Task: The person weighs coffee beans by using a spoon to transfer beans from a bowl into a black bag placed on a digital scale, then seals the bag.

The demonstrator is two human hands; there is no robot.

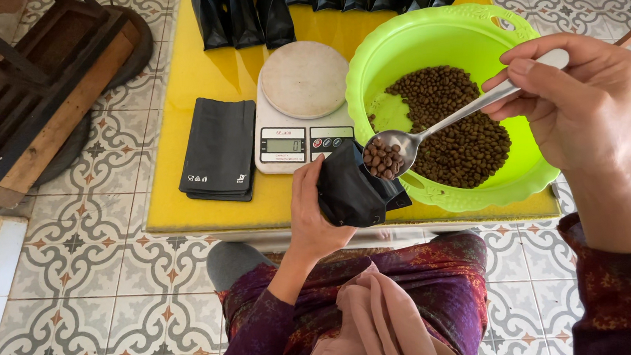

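The right hand [571,98] pinched a metal spoon [433,125] heaped with coffee beans [384,158], hovering at the green basin's [440,37] near rim. Just beside that rim, the left hand [311,216] curled tight around an open black pouch [351,189], directly under the spoon's bowl.

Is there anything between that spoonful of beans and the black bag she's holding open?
Nothing visible. The spoon in the right hand hangs with its bowl of beans right at the mouth of the black pouch, which the left hand holds beside the green basin.
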